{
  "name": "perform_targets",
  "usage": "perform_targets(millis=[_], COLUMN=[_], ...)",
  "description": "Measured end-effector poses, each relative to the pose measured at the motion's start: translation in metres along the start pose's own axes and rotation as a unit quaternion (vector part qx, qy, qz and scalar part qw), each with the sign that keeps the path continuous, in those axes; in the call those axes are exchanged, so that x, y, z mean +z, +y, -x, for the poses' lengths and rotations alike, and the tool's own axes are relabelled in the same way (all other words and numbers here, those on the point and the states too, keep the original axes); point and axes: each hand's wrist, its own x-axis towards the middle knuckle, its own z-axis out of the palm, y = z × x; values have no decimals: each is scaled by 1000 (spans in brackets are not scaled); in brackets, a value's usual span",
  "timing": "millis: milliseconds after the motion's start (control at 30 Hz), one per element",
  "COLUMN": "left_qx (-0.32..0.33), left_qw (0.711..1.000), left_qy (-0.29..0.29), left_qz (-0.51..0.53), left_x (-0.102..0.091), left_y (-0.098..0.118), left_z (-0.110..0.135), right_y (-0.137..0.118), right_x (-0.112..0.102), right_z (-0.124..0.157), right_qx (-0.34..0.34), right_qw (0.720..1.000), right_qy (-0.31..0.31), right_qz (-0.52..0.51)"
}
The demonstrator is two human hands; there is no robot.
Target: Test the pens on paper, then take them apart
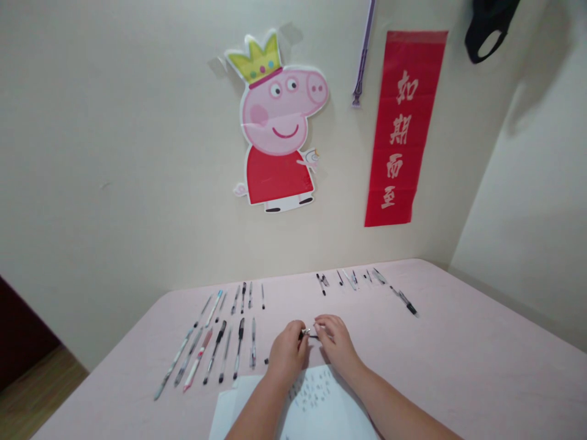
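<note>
Both my hands meet over the middle of a pink table (458, 366). My left hand (287, 354) and my right hand (334, 342) are closed in a pinch on the two ends of a small dark pen (308, 333) held level between them. Just below my hands lies a white sheet of paper (316, 397) with scribbled marks. A row of several pens (215, 348) lies side by side to the left of my left hand.
Several pen parts (353, 280) and a black pen (406, 302) lie at the table's far right. More short pen pieces (238, 298) lie at the far left. A cartoon pig sticker (279, 128) and a red banner (403, 128) hang on the wall behind.
</note>
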Motion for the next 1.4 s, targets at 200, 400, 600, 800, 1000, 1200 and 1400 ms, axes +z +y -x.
perform_targets(millis=[200, 400, 600, 800, 1000, 1200, 1400], left_qx=[1, 27, 37, 53, 88, 78, 42], left_qw=[1000, 999, 999, 998, 995, 997, 999], left_qy=[3, -10, -15, -14, -23, -16, -14], left_qz=[29, 26, 9, 27, 36, 9, 8], left_x=[5, 4, -1, -5, -5, -3, -3], left_y=[-1, 0, 4, 8, 5, 2, 3], left_z=[0, 1, 1, 0, 1, 0, 0], right_y=[1, 5, 2, 1, 1, -3, -8], right_x=[2, 5, 4, 3, 3, 2, 1], right_z=[-2, -1, -1, -3, -3, -2, -2], right_qx=[21, -5, 11, 47, 38, 55, 72], right_qw=[999, 998, 998, 996, 997, 995, 992], right_qy=[-30, -64, -59, -56, -59, -41, -35], right_qz=[-10, -4, -24, -41, -38, -70, -98])
